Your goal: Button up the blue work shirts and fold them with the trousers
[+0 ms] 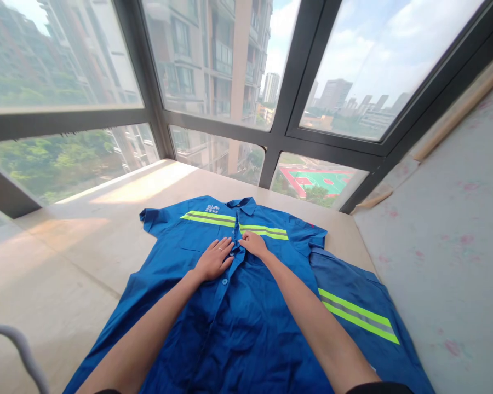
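A blue short-sleeved work shirt [238, 306] with yellow-green reflective stripes lies flat, front up, collar toward the window. My left hand [214, 259] rests palm down on the shirt's chest beside the button placket, fingers pointing at the placket, a ring on one finger. My right hand [252, 242] meets it from the other side, fingertips pinching the placket edge just below the stripe. A second blue garment [361, 306] with a reflective stripe lies under the shirt at the right.
The clothes lie on a pale window-sill platform [66, 257] inside a dark-framed bay window [279, 137]. A floral-patterned fabric surface [456, 230] rises at the right. A grey curved bar [20, 350] shows at the lower left.
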Action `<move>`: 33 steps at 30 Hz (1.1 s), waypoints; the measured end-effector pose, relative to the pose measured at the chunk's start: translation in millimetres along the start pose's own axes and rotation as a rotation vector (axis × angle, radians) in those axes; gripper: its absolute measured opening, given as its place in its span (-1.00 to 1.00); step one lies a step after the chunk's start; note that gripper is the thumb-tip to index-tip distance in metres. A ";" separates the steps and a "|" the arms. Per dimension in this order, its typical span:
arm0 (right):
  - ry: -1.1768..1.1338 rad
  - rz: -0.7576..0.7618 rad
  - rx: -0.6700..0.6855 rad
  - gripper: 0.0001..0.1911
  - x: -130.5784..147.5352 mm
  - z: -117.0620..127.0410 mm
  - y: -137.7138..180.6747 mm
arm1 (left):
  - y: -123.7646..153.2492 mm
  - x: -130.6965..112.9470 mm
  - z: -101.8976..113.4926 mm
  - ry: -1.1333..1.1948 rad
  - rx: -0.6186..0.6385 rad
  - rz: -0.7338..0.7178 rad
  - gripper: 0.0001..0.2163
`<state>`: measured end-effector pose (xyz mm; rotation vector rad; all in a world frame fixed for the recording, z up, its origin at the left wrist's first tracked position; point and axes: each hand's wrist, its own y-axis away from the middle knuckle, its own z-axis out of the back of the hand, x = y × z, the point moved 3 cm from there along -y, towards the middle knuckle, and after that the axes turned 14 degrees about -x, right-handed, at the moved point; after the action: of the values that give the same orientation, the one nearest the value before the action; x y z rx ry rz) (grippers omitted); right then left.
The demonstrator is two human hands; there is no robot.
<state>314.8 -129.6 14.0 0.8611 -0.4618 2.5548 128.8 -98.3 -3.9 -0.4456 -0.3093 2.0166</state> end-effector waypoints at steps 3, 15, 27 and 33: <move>0.041 -0.005 0.007 -0.91 5.1 -1.0 3.3 | 2.2 2.1 4.7 0.024 0.010 -0.016 -0.48; 0.073 0.018 0.042 -0.89 17.6 4.0 38.2 | 26.1 -16.1 33.3 0.138 -0.054 0.205 -0.54; 0.107 -0.024 0.003 -0.89 11.5 7.5 19.2 | -19.5 -17.7 16.5 0.077 -0.235 0.528 -0.71; -0.059 -0.031 0.067 -0.62 -0.7 8.5 16.0 | -37.9 -9.1 16.1 0.095 -0.224 0.651 -0.60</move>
<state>312.0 -147.3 17.1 0.9627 -0.3794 2.5343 155.7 -89.4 27.4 -0.8651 -0.3644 2.5900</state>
